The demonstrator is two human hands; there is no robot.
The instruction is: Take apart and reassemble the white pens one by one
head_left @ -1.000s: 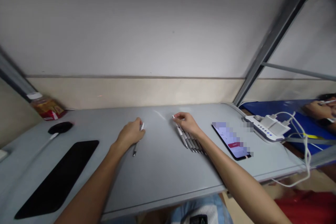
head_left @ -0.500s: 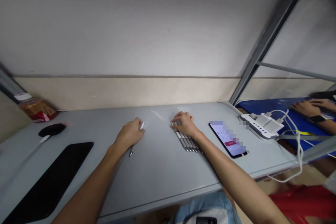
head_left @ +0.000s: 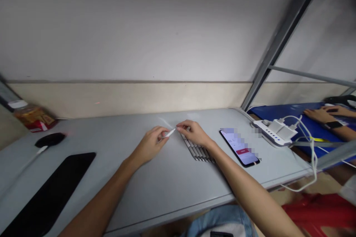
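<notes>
One pen (head_left: 169, 132) held btwn both, L hand (head_left: 151, 143) grips barrel, R hand (head_left: 194, 133) pinches its end

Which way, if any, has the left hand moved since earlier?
Yes. The left hand has moved right, toward the row of pens on the table, bringing its pen to the right hand.

Grey table (head_left: 167, 177) set against wall. Row of pens (head_left: 198, 151) laid centre; lit phone (head_left: 239, 147) just right; power strip (head_left: 274, 135) at right edge; black mat (head_left: 47, 192), jar (head_left: 32, 116) left.
</notes>
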